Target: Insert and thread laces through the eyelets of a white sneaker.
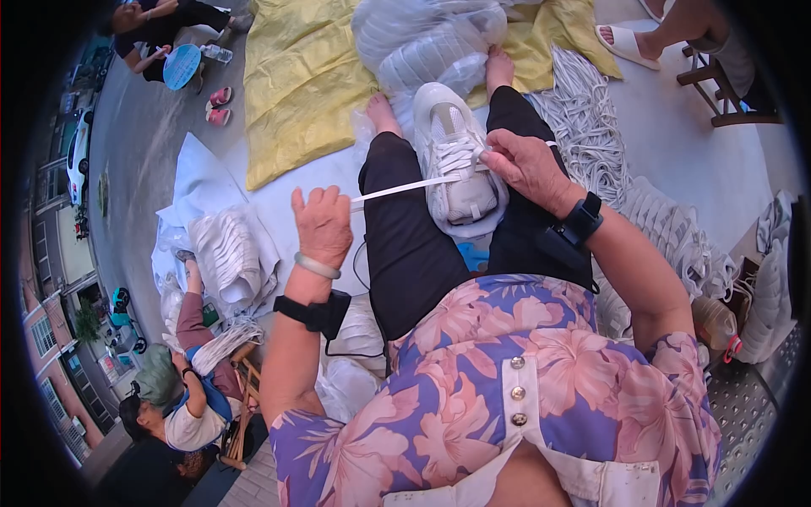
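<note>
Shoe: a white lace-up shoe with a grey-white mesh patch (460, 152) sits between the person's legs, toe pointing away from the body.
Lace: a long, flat white shoelace (401, 190) runs straight from the shoe to the left hand.
Left hand: the left hand (324, 226) is curled up tight on the lace, off to the left of the shoe.
Right hand: the right hand (528, 169) is at the right side of the shoe's lacing, thumb and finger close together; what they pinch is too small to make out.
Wrists: a pale round bangle (317, 267) is on the left one, and each has a black band.
Legs: loose black cloth pants (414, 253), with bare feet sticking out.
Past the shoe: a big see-through plastic bag with white things inside (427, 42) lies on a shiny yellow sheet (296, 93).
Right side: a messy heap of thin white laces (583, 127) is near the right leg.
Left side: a bundle of ribbed white pieces (226, 253) lies on white sheeting.
Others: one person sits low on the left (194, 406); another, at the top left, is by a round blue fan (182, 67).
</note>
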Available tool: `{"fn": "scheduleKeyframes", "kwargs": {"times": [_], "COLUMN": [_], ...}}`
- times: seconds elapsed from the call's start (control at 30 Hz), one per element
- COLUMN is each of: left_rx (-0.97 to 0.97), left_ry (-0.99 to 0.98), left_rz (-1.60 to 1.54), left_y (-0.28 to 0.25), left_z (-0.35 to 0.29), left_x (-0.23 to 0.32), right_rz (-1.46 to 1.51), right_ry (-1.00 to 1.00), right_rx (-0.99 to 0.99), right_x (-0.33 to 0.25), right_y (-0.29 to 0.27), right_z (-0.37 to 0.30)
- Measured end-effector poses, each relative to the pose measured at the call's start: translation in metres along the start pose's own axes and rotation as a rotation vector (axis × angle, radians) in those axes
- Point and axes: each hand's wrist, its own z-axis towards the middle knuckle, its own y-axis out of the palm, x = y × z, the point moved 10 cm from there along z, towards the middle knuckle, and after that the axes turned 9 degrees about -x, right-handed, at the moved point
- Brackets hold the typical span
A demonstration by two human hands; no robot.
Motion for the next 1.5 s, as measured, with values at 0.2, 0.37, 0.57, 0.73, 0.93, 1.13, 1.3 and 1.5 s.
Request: {"fn": "scheduleKeyframes", "kwargs": {"times": [0.2,0.37,0.57,0.73,0.93,1.13,1.3,1.5], "left_rx": [-0.081,-0.079,-0.184,-0.179,-0.154,-0.206,-0.171,-0.125], "left_ry": [-0.289,-0.279,-0.421,-0.468,-0.498,-0.527,-0.597,-0.947], "left_rz": [0.084,-0.026,-0.140,-0.179,-0.174,-0.179,-0.271,-0.866], "left_y": [0.025,0.036,0.066,0.069,0.071,0.065,0.064,0.087], "left_z": [-0.095,-0.119,-0.146,-0.158,-0.169,-0.169,-0.194,-0.204], "left_x": [-0.105,-0.102,-0.125,-0.131,-0.140,-0.139,-0.186,-0.223], "right_rz": [-0.521,-0.620,-0.536,-0.537,-0.763,-0.986,-1.161,-0.086], "right_ry": [-0.214,-0.183,-0.239,-0.172,-0.223,-0.188,-0.098,0.547], "right_rx": [-0.151,-0.220,-0.052,-0.079,-0.190,-0.174,0.042,0.414], "right_x": [-0.037,-0.017,0.024,0.033,0.021,0.034,0.060,0.179], "right_y": [0.008,-0.020,-0.083,-0.107,-0.110,-0.164,-0.252,-0.299], "right_z": [-0.023,-0.041,-0.067,-0.072,-0.083,-0.110,-0.125,-0.153]}}
